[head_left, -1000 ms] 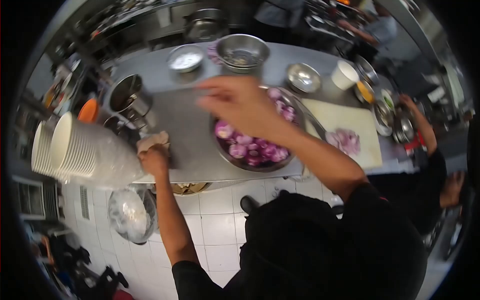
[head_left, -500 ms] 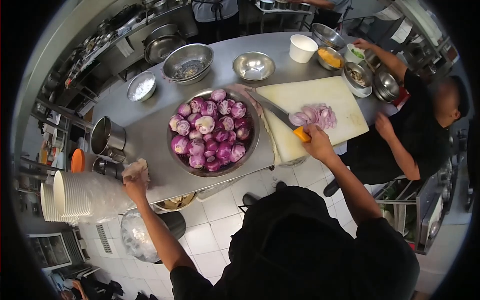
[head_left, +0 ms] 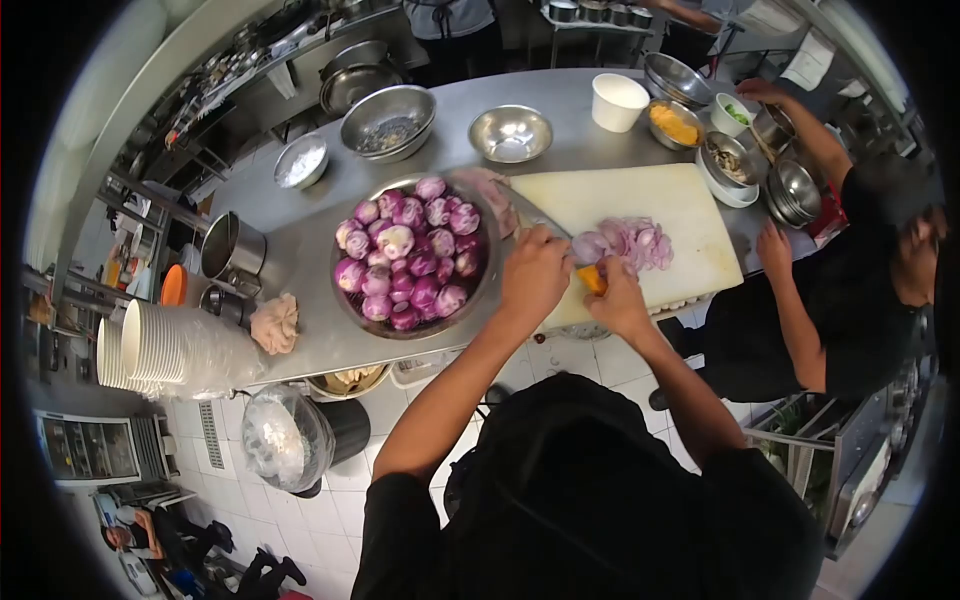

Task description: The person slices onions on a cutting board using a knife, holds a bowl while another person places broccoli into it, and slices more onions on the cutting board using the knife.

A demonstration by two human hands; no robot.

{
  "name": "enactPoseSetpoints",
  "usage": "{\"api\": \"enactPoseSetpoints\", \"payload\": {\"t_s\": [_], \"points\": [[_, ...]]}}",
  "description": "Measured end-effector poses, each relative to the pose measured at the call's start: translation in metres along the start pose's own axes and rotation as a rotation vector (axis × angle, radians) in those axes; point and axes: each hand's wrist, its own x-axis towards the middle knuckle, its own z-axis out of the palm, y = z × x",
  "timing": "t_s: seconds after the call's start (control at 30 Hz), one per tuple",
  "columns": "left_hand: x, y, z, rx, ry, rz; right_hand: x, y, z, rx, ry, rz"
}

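Observation:
My right hand [head_left: 617, 300] grips the orange handle of a kitchen knife [head_left: 592, 280] at the cutting board's near edge. The blade points up and left, partly hidden behind my left hand [head_left: 537, 270]. That hand is closed, its fingers curled beside the blade; what they hold, if anything, is hidden. Sliced red onion [head_left: 640, 243] lies in a loose pile on the cream cutting board [head_left: 665, 190], just beyond the knife. Left of the board, a wide metal bowl [head_left: 487, 262] holds many peeled red onions [head_left: 405, 250].
A crumpled cloth [head_left: 275, 323] lies beside stacked white tubs [head_left: 165, 340] at the table's left end. Metal bowls [head_left: 510, 134] and a white tub [head_left: 618, 103] line the far side. A co-worker [head_left: 850, 290] stands at the right, one hand among bowls.
My left hand has let go of the cloth at the left and come across to the knife. My right hand has shifted slightly nearer, still on the handle.

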Motion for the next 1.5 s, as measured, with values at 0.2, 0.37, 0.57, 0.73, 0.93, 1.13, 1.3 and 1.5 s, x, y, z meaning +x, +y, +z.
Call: {"api": "enactPoseSetpoints", "payload": {"t_s": [0.2,0.37,0.57,0.73,0.93,1.13,1.3,1.5], "points": [[0.014,-0.016,0.07,0.353,-0.202,0.054,-0.006,0.011,0.002,0.114,-0.018,0.0],[0.029,-0.01,0.092,0.485,-0.253,0.026,-0.009,0.015,-0.004,0.263,-0.144,0.046],[0.045,0.023,0.073,0.445,-0.19,-0.002,-0.025,0.023,-0.02,0.623,-0.366,0.283],[0.039,0.02,-0.004,0.267,0.073,-0.101,-0.05,0.056,-0.036,0.735,-0.408,0.342],[0.017,-0.038,-0.085,0.468,0.159,-0.259,-0.045,0.089,-0.056,0.699,-0.36,0.333],[0.002,-0.062,-0.098,0.47,0.153,-0.31,-0.031,0.073,-0.065,0.45,-0.276,0.257],[0.021,-0.082,-0.06,0.509,0.086,-0.061,-0.036,0.046,-0.058,0.441,-0.343,0.248],[0.038,-0.104,-0.04,0.7,-0.129,-0.065,-0.049,0.025,-0.039,0.472,-0.337,0.324]]}}
